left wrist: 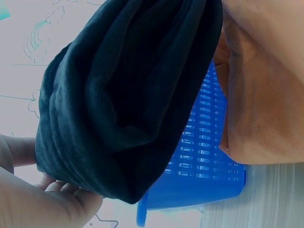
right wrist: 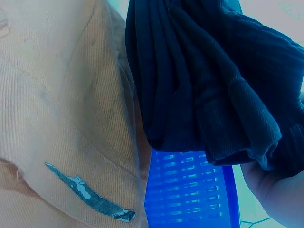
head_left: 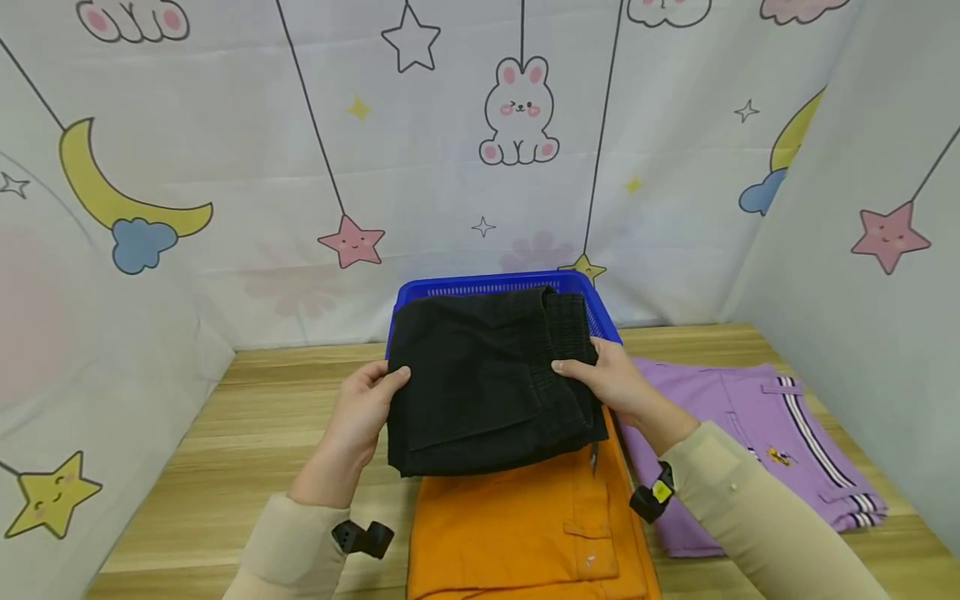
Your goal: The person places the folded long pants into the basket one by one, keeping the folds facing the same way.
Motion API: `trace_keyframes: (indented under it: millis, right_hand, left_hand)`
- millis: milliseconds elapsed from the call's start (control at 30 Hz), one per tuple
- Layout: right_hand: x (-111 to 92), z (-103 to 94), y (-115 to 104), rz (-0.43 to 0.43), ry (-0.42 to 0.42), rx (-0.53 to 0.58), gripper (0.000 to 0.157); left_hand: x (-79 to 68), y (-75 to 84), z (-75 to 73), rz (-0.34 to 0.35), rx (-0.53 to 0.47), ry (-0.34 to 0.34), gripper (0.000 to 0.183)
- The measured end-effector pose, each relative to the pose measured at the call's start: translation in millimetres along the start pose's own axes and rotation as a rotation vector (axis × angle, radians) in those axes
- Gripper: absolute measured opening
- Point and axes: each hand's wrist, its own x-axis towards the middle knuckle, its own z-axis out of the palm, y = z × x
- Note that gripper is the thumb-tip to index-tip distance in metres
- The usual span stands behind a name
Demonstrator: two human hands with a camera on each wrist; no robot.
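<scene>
Both hands hold a folded pair of black pants point(head_left: 472, 383) with an elastic waistband, in front of and over a blue plastic basket point(head_left: 480, 283). My left hand point(head_left: 358, 417) pinches the left edge, thumb on top and fingers underneath. At the waistband side, my right hand point(head_left: 622, 379) grips the other edge the same way. Layered folds of the pants point(left wrist: 128, 109) show from the side in the left wrist view. Below them lies a folded orange garment point(head_left: 517, 533), its far part hidden by the pants.
A folded purple garment point(head_left: 720, 417) with black-and-white striped trim lies to the right, partly behind my right forearm. The wooden tabletop point(head_left: 277, 417) runs back to a white printed curtain point(head_left: 450, 167), with more curtain on both sides.
</scene>
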Motion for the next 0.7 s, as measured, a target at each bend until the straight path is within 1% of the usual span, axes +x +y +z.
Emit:
trace_keyframes:
  millis: [233,333,500,567,700]
  right_hand:
    - [-0.7,-0.4,-1.2,0.005,0.001,0.000,0.094]
    - [-1.0,-0.5,-1.8,0.013,0.014,-0.001,0.095]
    - [-0.7,-0.8,-1.4,-0.020,0.000,0.036,0.084]
    - [-1.0,-1.3,-0.8,-0.016,0.001,0.036,0.084]
    - [-1.4,-2.3,-0.2,0.019,0.018,0.012,0.093]
  left_hand:
    - [1.5,0.2,2.0,-0.004,-0.003,0.001,0.033]
    - [1.6,0.7,2.4,-0.006,-0.001,0.001,0.033]
    - [1.8,1.6,3.3,-0.010,0.013,0.003,0.033]
    - [2.0,1.6,3.8,-0.011,0.015,0.002,0.032]
    - [2.7,0.7,4.8,-0.014,0.004,-0.002,0.031]
